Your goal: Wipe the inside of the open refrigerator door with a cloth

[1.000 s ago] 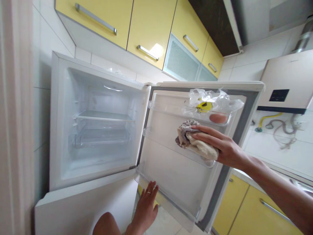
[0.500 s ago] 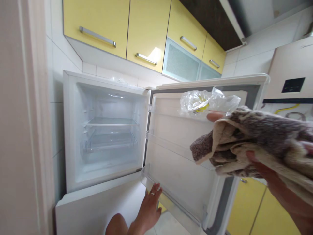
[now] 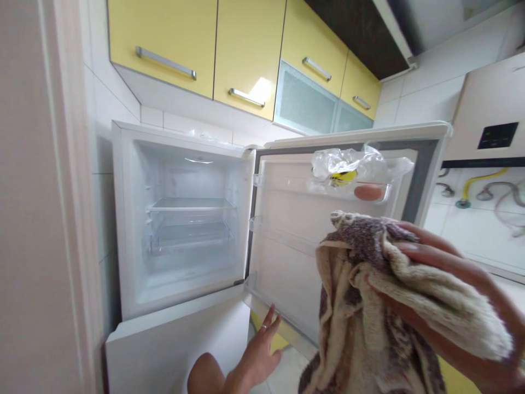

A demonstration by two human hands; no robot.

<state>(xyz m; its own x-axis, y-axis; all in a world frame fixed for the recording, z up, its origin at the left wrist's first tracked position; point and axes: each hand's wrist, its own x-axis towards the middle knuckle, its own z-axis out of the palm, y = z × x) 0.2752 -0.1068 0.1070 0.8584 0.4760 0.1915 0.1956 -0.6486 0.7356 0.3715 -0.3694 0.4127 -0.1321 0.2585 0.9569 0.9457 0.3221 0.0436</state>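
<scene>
My right hand (image 3: 455, 262) grips a brown and beige plush cloth (image 3: 356, 306), which hangs down in folds in front of the open fridge door (image 3: 287, 273). My left hand (image 3: 258, 355), a ring on one finger, has its fingers spread and holds nothing. Its fingertips are by the clear bottom door shelf (image 3: 303, 332); whether they touch it I cannot tell. Above the cloth, a crumpled clear plastic bag (image 3: 363, 158) with a yellow patch lies at the top door shelf. Beside it sits a smooth reddish-brown, egg-like object (image 3: 369, 191).
To the left, the white fridge compartment (image 3: 127, 230) stands open, with a glass shelf (image 3: 192, 204) and a clear drawer (image 3: 191, 235) inside. Yellow cabinets (image 3: 250, 49) hang overhead. A white wall unit (image 3: 488, 109) with pipes below is at right. My knee (image 3: 205, 375) shows low down.
The cloth has moved down and left, and its lower part now hangs loose. More of the bag and egg-like object shows. My left hand's fingers have spread wider as it shifted slightly right.
</scene>
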